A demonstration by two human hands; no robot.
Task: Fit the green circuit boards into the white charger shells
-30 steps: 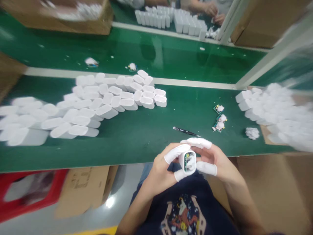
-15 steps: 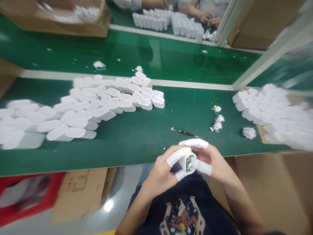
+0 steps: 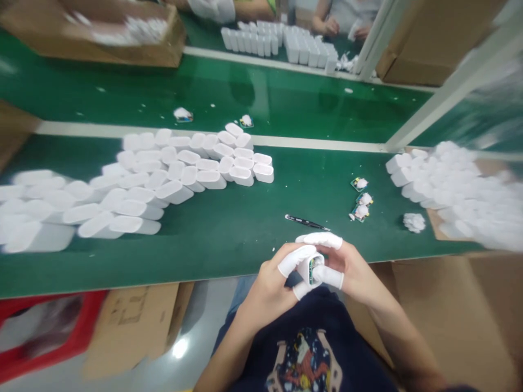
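A passable strip of green desk (image 3: 229, 250) is running along the near edge ahead of the left hand (image 3: 265, 296) and right hand (image 3: 355, 267), while tweezers (image 3: 306, 222) are lying just in front, white cases (image 3: 175, 185) are blocking the left side, and small circuit boards (image 3: 359, 198) and more cases (image 3: 445, 185) are crowding the right.

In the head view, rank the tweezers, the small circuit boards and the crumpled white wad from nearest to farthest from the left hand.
From the left hand:
1. tweezers, on the green bench, just ahead of the hands
2. small circuit boards, farther right on the bench
3. crumpled white wad, farthest right
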